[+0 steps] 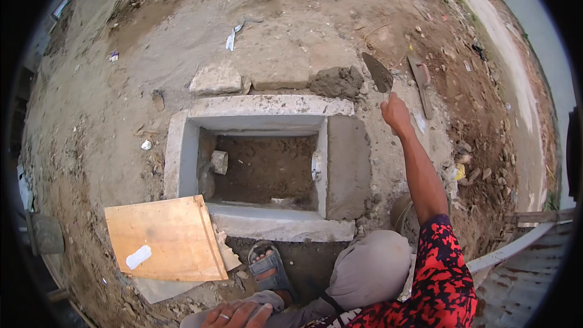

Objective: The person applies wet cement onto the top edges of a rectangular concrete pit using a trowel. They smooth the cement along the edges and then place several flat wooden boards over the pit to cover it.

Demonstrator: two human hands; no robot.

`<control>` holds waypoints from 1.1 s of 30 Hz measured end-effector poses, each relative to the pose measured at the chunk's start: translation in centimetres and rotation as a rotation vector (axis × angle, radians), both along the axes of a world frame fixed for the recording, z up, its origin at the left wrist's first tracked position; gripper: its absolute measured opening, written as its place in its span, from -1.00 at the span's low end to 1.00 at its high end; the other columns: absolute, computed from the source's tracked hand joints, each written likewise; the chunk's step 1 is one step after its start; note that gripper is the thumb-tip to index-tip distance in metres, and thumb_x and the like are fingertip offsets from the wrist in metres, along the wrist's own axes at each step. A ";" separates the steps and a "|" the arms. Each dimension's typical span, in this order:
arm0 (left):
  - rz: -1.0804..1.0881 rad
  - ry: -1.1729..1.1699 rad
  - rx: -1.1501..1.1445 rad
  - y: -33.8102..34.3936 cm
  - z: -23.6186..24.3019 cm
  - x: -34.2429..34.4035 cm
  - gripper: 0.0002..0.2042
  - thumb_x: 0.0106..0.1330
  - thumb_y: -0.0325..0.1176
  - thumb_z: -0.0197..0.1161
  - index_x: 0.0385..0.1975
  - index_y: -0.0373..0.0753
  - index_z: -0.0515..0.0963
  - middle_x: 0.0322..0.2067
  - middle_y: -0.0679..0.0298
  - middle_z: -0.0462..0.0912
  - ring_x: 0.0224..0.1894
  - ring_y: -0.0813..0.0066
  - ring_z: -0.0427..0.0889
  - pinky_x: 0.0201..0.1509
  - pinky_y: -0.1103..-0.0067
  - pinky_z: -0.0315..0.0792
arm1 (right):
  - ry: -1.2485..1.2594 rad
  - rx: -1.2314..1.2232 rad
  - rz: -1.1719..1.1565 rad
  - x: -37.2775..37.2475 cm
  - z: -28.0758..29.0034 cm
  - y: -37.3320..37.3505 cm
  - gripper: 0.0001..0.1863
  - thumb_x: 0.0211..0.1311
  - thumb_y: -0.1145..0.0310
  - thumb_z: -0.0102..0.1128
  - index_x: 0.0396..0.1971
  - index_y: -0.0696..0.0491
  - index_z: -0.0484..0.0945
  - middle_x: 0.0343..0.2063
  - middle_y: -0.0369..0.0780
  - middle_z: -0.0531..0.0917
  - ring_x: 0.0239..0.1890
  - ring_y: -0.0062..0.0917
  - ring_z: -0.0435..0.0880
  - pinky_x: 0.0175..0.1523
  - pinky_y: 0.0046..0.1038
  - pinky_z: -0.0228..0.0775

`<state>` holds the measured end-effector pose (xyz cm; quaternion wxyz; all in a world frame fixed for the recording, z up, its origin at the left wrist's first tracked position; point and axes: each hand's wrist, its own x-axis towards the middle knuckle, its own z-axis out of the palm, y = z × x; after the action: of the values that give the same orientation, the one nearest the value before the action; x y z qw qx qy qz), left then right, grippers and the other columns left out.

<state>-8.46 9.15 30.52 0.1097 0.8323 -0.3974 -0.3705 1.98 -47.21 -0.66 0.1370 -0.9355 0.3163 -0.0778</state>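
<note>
My right hand [395,113] reaches out past the right side of a square concrete pit and grips a pointed trowel [378,73] with its blade raised. The blade tip hangs beside a heap of wet grey mortar [337,81] at the pit's far right corner. The pit's concrete rim [267,105] frames a dirt floor, and its right wall top [347,167] is freshly smeared with mortar. My left hand [234,314], wearing a ring, rests flat on my knee at the bottom edge.
A wooden board [163,238] lies over the pit's near left corner. My sandalled foot [270,267] stands on the dirt before the pit. A flat stone [215,80] lies behind the rim. A float tool [421,82] rests on rubble at right. A short pipe stub [219,161] sticks into the pit.
</note>
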 end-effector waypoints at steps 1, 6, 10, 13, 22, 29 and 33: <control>-0.001 -0.004 0.008 0.0 0.2 0.0 -0.49 0.24 -0.16 0.26 0.17 -0.20 0.40 0.16 0.11 0.44 0.12 -0.03 0.43 0.19 0.19 0.34 | 0.088 -0.080 0.019 0.6 0.4 -0.2 -0.65 0.20 0.26 0.03 -0.18 0.25 0.45 -0.32 0.22 0.61 -0.18 0.07 0.63 -0.09 0.00 0.44; 0.017 0.016 0.035 -0.1 0.3 -0.3 -0.50 0.26 -0.16 0.23 0.17 -0.20 0.40 0.16 0.10 0.43 0.13 -0.03 0.42 0.20 0.19 0.34 | 0.236 -0.022 0.232 4.1 0.9 1.5 -0.73 0.17 0.31 0.02 -0.26 0.21 0.48 -0.28 0.18 0.62 -0.19 0.07 0.62 -0.08 0.00 0.46; 0.003 0.012 0.004 -0.2 0.1 -0.2 -0.50 0.25 -0.16 0.25 0.17 -0.20 0.40 0.16 0.10 0.43 0.14 -0.03 0.42 0.19 0.19 0.34 | 0.175 -0.133 0.427 5.7 0.9 3.7 -0.75 0.21 0.34 -0.05 -0.24 0.18 0.49 -0.28 0.10 0.62 -0.27 0.04 0.64 -0.14 0.00 0.48; 0.001 0.001 -0.033 -0.8 0.1 0.1 -0.50 0.24 -0.17 0.25 0.17 -0.20 0.40 0.13 0.08 0.45 0.12 -0.01 0.43 0.18 0.20 0.34 | 0.180 -0.215 0.521 6.3 1.3 6.3 -0.73 0.24 0.34 -0.09 -0.18 0.17 0.46 -0.28 0.04 0.60 -0.29 0.00 0.64 -0.18 -0.02 0.49; 0.035 0.017 -0.081 -1.1 0.4 0.1 -0.49 0.24 -0.20 0.25 0.19 -0.20 0.38 -0.03 0.04 0.50 0.05 0.02 0.45 0.14 0.22 0.35 | 0.015 -0.109 0.437 1.3 0.6 5.5 -0.61 0.18 0.30 0.15 0.03 -0.04 0.41 -0.17 -0.02 0.52 -0.26 -0.01 0.63 -0.19 -0.05 0.51; 0.043 -0.032 -0.106 -0.4 0.4 -0.1 -0.47 0.23 -0.20 0.26 0.19 -0.22 0.38 -0.05 0.04 0.50 0.02 0.03 0.46 0.13 0.23 0.36 | 0.165 -0.091 0.622 -1.1 -0.3 3.6 -0.60 0.19 0.31 0.15 0.05 -0.02 0.40 -0.16 -0.07 0.50 -0.22 -0.06 0.63 -0.18 -0.08 0.52; 0.024 -0.045 -0.089 -0.9 0.4 -0.3 -0.46 0.22 -0.19 0.27 0.19 -0.22 0.39 -0.07 0.04 0.50 0.01 0.04 0.47 0.12 0.23 0.36 | 0.120 -0.114 0.643 4.7 -2.3 7.4 -0.70 0.25 0.33 0.07 -0.02 0.01 0.42 -0.19 -0.05 0.50 -0.24 -0.06 0.64 -0.18 -0.08 0.52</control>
<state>-8.76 8.29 30.88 0.1423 0.8394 -0.4058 -0.3323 6.68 -39.86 -2.92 0.0832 -0.9965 0.0077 0.0073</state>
